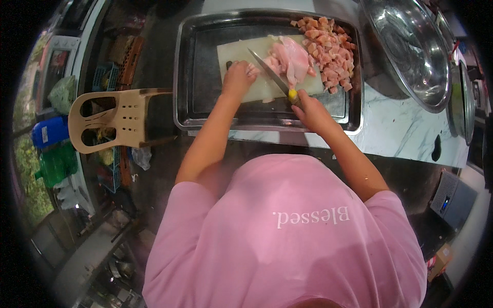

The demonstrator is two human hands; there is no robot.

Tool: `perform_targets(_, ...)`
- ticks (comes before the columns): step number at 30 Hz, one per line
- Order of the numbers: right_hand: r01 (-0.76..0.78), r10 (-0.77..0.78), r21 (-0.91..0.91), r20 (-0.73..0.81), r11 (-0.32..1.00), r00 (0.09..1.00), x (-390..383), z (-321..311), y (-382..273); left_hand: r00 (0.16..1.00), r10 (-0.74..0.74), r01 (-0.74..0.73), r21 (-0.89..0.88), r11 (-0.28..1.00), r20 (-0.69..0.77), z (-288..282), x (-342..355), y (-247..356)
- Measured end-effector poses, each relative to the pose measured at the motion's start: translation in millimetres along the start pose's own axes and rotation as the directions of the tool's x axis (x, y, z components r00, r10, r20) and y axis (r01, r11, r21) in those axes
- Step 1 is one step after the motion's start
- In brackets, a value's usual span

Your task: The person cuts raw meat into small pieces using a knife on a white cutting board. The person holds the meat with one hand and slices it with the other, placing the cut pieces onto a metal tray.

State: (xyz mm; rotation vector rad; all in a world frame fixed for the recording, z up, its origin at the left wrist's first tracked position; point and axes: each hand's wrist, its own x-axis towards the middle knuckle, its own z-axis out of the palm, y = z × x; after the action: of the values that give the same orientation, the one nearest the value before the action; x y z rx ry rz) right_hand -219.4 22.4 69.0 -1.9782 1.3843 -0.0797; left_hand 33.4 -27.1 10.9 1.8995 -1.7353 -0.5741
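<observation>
A white cutting board (235, 50) lies inside a dark metal tray (199, 114). My right hand (308, 109) is closed round the handle of a long kitchen knife (269, 71), whose blade slants up and left across the board. Just right of the blade rests a heap of raw chicken (290, 57). My left hand (238, 81) is on the left part of the board, fingers curled in. Something pale pink shows by its fingertips, too small to make out. Diced raw chicken (329, 54) is piled along the tray's right side, partly over the board's edge.
A large steel bowl (405, 46) stands right of the tray on the white marbled table (405, 123). A beige plastic chair (115, 120) is at the left, with a blue container (50, 133) and a green bottle (58, 164) beyond it.
</observation>
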Motion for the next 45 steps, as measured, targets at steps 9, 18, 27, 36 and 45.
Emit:
perform_targets(9, -0.024, 0.032, -0.11, 0.066, 0.994, 0.997, -24, -9, -36, 0.985, -0.084, 0.081, 0.029, 0.996, 0.149, -12, 0, 5)
perform_targets(18, -0.014, 0.026, -0.086, 0.143, 0.996, 0.989, -4, 7, -35, 0.984, 0.035, -0.043, 0.042, 0.998, 0.174, -16, 3, -2)
perform_targets(27, 0.017, -0.016, -0.07, 0.027, 0.997, 1.0, 50, 32, -22, 0.989, -0.101, 0.105, -0.031, 0.994, 0.106, -15, 0, -13)
perform_targets(36, -0.06, 0.059, -0.042, -0.027, 0.997, 0.998, 12, -3, -31, 1.0, 0.003, -0.003, 0.016, 1.0, 0.021, -1, 1, -6)
perform_targets(45, -0.036, 0.045, -0.113, 0.084, 0.993, 0.995, -30, -1, -35, 0.987, -0.131, 0.133, -0.011, 0.991, 0.096, -11, -8, -7)
